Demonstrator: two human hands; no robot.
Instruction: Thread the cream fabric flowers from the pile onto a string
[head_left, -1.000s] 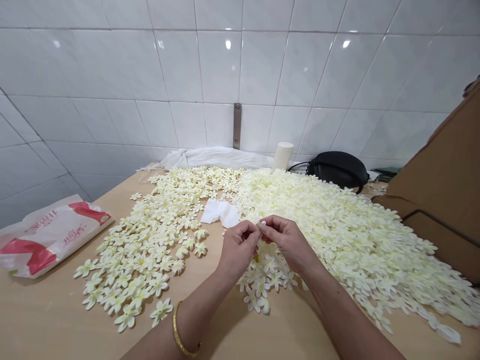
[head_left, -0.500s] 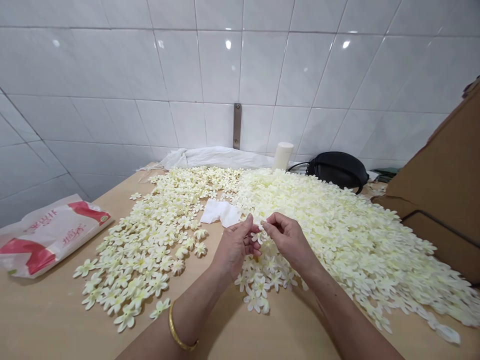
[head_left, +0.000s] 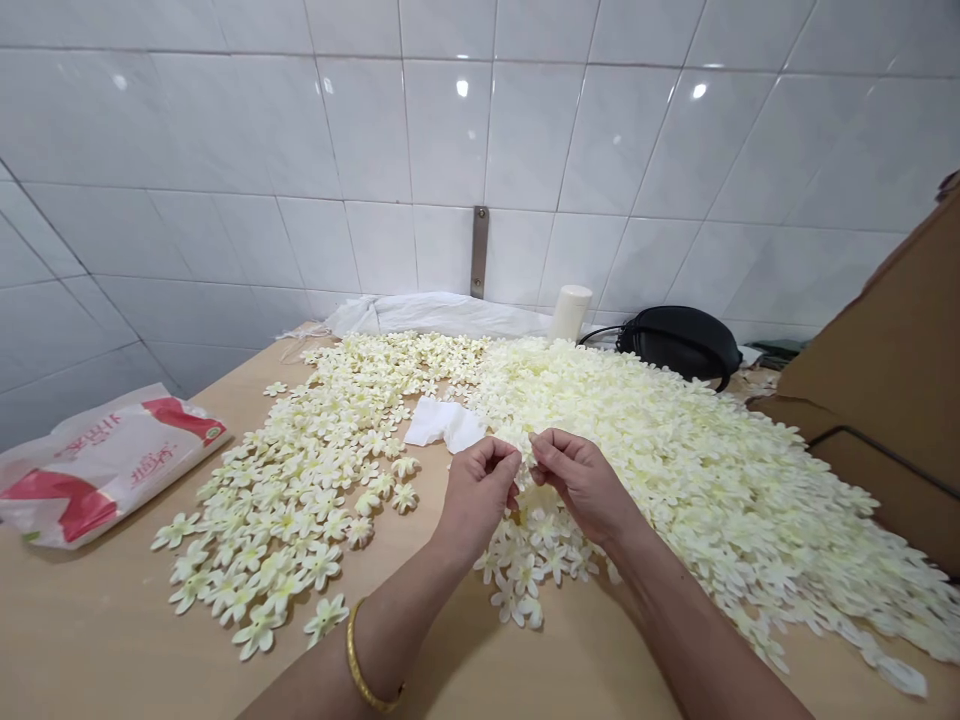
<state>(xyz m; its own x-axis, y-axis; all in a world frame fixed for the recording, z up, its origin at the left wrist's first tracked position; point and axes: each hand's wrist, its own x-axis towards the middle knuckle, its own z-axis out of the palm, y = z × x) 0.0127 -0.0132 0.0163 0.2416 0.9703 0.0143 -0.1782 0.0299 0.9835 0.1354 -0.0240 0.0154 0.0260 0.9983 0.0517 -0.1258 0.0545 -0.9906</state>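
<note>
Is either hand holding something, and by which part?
It can't be told: the left hand and right hand are pinched, but anything held is indistinct.

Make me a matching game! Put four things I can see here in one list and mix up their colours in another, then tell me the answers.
Things:
1. bracelet
2. flowers
3. cardboard
4. packet

Colours:
A. brown
B. white with red
C. gold
D. pale yellow

Pairs: 1-C, 2-D, 3-A, 4-B
</note>
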